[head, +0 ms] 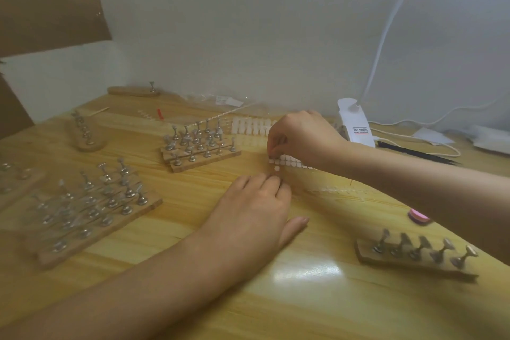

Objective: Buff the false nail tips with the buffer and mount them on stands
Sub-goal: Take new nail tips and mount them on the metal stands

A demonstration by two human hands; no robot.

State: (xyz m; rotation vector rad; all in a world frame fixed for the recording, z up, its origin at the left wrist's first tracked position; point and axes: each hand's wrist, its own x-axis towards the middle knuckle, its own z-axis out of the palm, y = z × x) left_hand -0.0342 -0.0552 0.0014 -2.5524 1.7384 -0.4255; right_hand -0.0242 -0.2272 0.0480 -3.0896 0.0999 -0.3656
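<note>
Near right: stand strip [416, 255] with five holders; pink buffer [418, 215] just beyond. Centre: left hand [256, 207] palm down on table [303, 301], fingertips curled beside nail tips [292, 159], hold unclear. Farther: right hand [300, 138] pinches nail tips' left end.

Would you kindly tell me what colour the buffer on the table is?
Pink buffer, with a dark lower layer; head view.

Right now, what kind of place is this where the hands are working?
Probably a nail-art workbench: the wooden table holds metal stands on wooden strips, white false nail tips and a pink buffer.
</note>
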